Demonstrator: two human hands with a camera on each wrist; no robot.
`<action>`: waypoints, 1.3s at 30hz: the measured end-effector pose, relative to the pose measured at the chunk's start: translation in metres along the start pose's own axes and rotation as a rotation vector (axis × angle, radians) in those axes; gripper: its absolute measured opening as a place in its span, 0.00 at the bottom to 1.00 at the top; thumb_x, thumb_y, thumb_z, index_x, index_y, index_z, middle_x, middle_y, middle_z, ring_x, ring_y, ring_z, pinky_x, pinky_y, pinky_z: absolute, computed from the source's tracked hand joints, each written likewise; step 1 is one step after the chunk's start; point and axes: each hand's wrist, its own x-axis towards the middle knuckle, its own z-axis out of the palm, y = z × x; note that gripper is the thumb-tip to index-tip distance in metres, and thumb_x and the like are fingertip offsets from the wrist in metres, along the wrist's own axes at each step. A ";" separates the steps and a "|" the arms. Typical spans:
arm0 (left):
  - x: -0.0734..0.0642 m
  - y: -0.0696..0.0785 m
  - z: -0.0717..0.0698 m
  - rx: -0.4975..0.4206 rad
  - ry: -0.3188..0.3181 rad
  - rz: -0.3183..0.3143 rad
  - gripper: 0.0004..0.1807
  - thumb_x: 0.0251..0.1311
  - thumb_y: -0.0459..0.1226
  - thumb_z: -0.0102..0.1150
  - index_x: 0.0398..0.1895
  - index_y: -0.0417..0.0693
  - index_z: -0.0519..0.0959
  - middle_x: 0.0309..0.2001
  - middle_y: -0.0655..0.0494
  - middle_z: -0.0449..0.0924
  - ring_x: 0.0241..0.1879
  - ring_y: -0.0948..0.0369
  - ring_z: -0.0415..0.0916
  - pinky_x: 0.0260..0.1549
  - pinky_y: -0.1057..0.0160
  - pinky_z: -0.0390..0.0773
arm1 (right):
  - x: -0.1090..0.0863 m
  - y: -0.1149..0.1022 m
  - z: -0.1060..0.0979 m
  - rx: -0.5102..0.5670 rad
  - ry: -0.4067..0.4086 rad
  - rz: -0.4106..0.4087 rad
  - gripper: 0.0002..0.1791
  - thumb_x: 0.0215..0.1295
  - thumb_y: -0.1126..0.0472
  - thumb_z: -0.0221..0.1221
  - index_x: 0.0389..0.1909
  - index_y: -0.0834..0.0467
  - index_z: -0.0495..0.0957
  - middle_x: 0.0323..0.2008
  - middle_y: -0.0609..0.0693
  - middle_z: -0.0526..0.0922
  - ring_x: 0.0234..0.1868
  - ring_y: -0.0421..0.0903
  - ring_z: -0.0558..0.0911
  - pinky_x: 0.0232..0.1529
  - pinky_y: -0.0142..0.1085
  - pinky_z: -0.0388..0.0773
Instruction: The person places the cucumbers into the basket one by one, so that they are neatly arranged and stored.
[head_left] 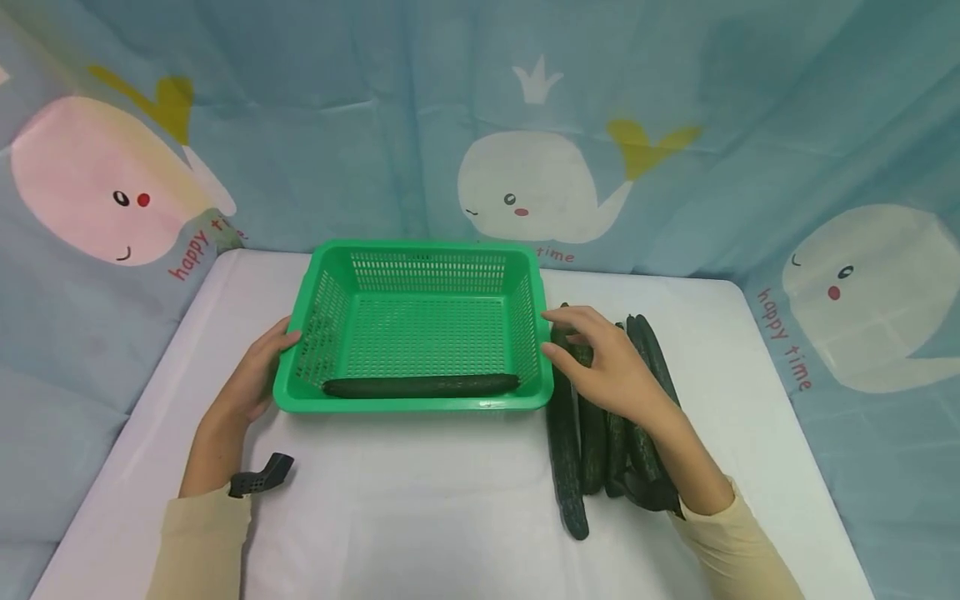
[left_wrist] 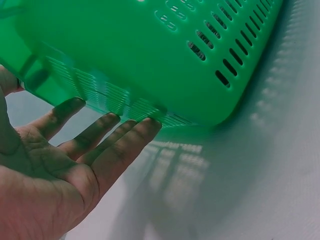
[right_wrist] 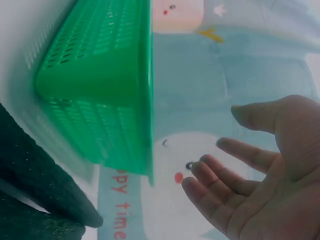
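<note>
Ideally, steady the green basket evenly at both ends — left hand loosely spread against it, right hand wide, empty, just beside.

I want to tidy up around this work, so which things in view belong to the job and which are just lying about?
Likely part of the job:
green basket
cucumber inside it
loose cucumbers beside it

Apparently just surroundings, rather than stray items:
white table
whale-print cloth behind

The basket is bright green, the cucumbers dark green, the tabletop white. The pale-blue backdrop bears pink and white whales with yellow flukes.
</note>
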 end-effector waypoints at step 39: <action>0.000 -0.001 -0.004 -0.029 -0.039 -0.015 0.38 0.84 0.52 0.40 0.88 0.49 0.44 0.64 0.67 0.71 0.58 0.71 0.77 0.51 0.72 0.84 | -0.073 0.082 -0.031 -0.272 0.102 0.254 0.28 0.77 0.58 0.62 0.72 0.64 0.72 0.68 0.70 0.74 0.62 0.70 0.79 0.55 0.68 0.79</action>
